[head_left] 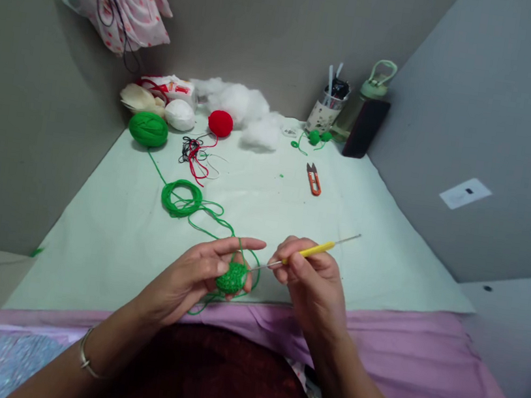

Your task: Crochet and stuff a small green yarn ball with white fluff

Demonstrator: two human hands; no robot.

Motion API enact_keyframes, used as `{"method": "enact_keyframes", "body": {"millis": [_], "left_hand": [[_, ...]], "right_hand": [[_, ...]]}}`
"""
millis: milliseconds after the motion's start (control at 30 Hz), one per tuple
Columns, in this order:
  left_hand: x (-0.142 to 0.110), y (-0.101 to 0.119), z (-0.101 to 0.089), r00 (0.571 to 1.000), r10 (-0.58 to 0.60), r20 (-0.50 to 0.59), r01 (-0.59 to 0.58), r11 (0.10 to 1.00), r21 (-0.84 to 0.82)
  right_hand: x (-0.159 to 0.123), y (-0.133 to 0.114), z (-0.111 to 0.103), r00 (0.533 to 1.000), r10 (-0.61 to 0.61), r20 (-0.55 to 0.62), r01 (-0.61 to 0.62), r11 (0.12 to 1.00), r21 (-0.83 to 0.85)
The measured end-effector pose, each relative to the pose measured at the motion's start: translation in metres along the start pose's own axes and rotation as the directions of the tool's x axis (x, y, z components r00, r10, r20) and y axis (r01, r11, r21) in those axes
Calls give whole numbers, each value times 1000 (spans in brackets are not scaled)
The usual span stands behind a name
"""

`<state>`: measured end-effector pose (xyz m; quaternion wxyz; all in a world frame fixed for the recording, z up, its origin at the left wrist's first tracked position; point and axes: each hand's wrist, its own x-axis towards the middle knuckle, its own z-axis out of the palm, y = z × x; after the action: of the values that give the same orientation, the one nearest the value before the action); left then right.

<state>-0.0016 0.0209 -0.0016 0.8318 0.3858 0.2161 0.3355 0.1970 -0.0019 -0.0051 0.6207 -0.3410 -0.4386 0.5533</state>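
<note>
Head view looks down on two hands at work near the front edge of a bench (378,241) covered in pale cloth. The left hand (187,283) pinches a small, rounded green crocheted piece (231,278) between its thumb and fingers, with the index finger stretched out and a green strand (240,244) passing over it. The right hand (317,285) grips a yellow-handled crochet hook (316,250), its fingers closed around the handle and the shaft. One metal end of the hook reaches the right side of the crocheted piece; whether it passes through a stitch is too small to tell. The other end points up and to the right.

Loose green yarn runs from near the hands to a coil (165,197) lying on the bench, and on to a green ball (148,129) at the back left. A white ball (180,115) and a red ball (220,124) sit near it, with fluffy white stuffing (239,104) behind. Orange-handled snips (315,181) lie well apart from the hands, in front of a patterned cup (324,116) and a dark phone (367,129) leaning upright against a bottle (374,88).
</note>
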Motion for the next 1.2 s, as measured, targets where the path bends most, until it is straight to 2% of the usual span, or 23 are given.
{"method": "enact_keyframes", "body": {"millis": [100, 233, 400, 500, 567, 633, 767, 867, 967, 1100, 1200], "left_hand": [[-1, -1, -1, 997, 47, -67, -39, 992, 122], [-2, -5, 2, 983, 114, -145, -70, 958, 277], [0, -9, 8, 960, 154, -234, -69, 940, 334], [1, -10, 10, 958, 163, -235, -68, 928, 367], [1, -11, 11, 963, 160, -217, -68, 922, 380], [0, -11, 12, 965, 150, -216, -62, 928, 367], [-1, -10, 11, 960, 131, -246, -45, 944, 327], [-1, -10, 9, 955, 169, -242, -67, 922, 380], [0, -9, 8, 944, 261, -200, -131, 857, 499], [2, -9, 5, 903, 407, -136, -216, 705, 676], [2, -9, 3, 889, 444, -113, -227, 641, 733]], "right_hand": [[-1, 1, 0, 999, -21, -24, 21, 1000, 14], [-6, 6, 5, 985, -172, 30, 174, 981, -90], [-9, 11, 15, 929, -358, 98, 367, 850, -378], [-10, 14, 16, 896, -422, 138, 437, 783, -443], [-9, 16, 14, 884, -444, 143, 458, 768, -447], [-8, 18, 12, 896, -427, 121, 437, 802, -408], [-5, 20, 9, 947, -314, 63, 320, 915, -246], [-4, 21, 8, 962, -263, 72, 272, 946, -175], [-4, 21, 8, 965, -246, 91, 258, 954, -154], [-3, 20, 8, 974, -202, 101, 209, 975, -68], [-2, 20, 6, 981, -164, 108, 164, 986, 1]]}}
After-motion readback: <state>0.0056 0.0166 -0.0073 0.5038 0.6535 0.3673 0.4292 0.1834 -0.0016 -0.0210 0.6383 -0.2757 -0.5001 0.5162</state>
